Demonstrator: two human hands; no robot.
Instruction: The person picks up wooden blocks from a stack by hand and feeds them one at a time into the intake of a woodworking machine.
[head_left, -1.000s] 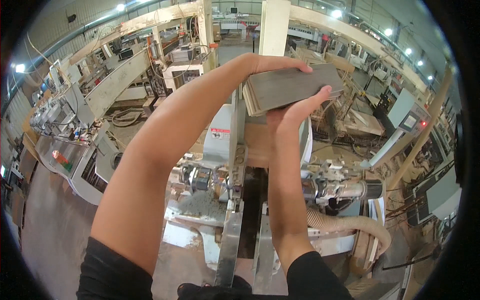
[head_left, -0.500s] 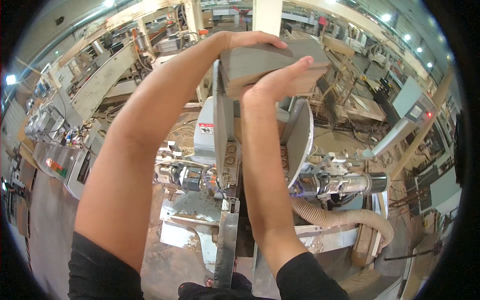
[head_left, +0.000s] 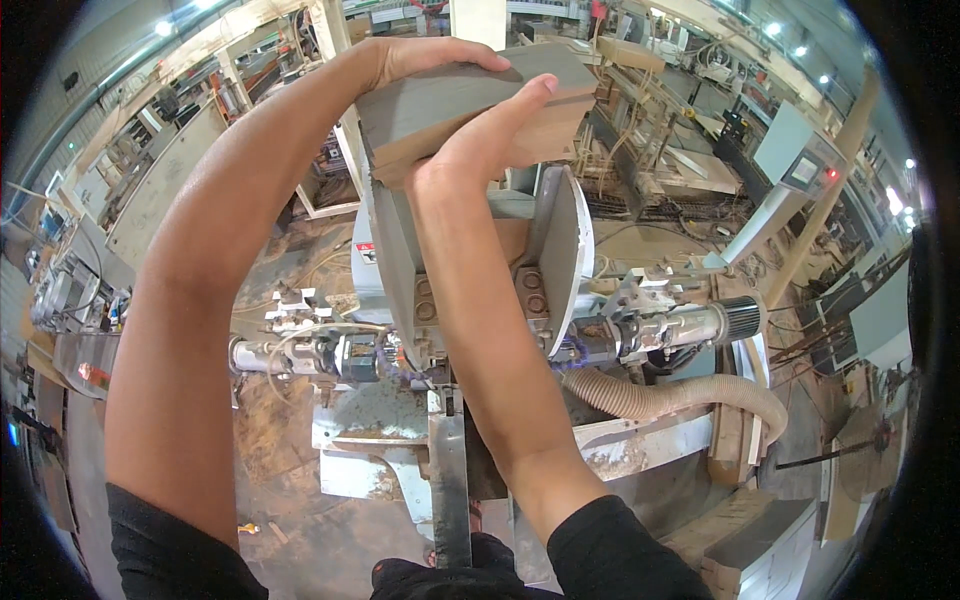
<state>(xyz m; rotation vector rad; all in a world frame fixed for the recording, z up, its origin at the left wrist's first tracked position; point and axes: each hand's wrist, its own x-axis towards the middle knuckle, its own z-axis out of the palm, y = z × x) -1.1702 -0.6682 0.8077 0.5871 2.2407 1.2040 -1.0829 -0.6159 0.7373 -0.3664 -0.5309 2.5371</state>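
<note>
While you hold both arms stretched forward, the far-left part of the floor (head_left: 310, 540) carries a machine (head_left: 75, 290) with some orange-red thing on its near part. Your left arm passes to the right of it, in a black sleeve (head_left: 180, 550). To the right of this arm there is a motor (head_left: 345, 355), lying flat, at the left side of the middle machine, and sawdust covers the floor around it.

Your left hand (head_left: 435, 58) is bent over the far edge of the boards (head_left: 425, 100), toward their left corner; one digit lies on the top face, and the others are hidden behind. The boards make one thick stack, grey on top and brown at the near side, and they are in the air, between your two hands, above the upper ends of two upright plates (head_left: 560, 255). Whether the stack touches the plates, I cannot tell. Below, a narrow steel rail (head_left: 450, 480) comes toward your body.

Your right hand (head_left: 480, 130) presses on the near edge of the stack, with the thumb flat on its top face; its lower fingers are mostly hidden. So the two hands squeeze the boards between them from opposite edges.

Further right, a second motor (head_left: 640, 335) lies above a ribbed hose (head_left: 690, 395), which bends down at its right end. Beyond, a control panel (head_left: 803, 170) shows a red light (head_left: 831, 174).
</note>
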